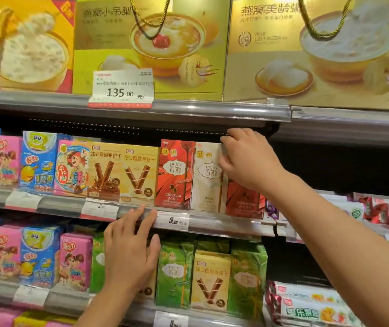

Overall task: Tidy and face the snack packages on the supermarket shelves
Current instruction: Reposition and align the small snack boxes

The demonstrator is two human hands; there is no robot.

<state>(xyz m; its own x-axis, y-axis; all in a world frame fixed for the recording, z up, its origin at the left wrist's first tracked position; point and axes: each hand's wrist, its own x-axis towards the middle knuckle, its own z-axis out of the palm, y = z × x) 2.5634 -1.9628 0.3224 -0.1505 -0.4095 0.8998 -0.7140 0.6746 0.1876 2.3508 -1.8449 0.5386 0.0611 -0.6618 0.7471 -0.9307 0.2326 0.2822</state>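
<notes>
Right hand (247, 159) pinches upright white cardboard biscuit box (208, 177) at its top-right corner — left hand (129, 251) farther, flat-fingered on the grey shelf rail (224, 224).

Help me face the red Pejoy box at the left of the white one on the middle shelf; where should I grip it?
Grip the red Pejoy box by its top edge, coming from the front and above. It stands upright, hemmed in by the yellow box and the white box, so its sides are blocked; only the top has open space under the shelf above.

"135.00" on top price tag (121, 87); "5.90" on shelf label (174, 221).
</notes>
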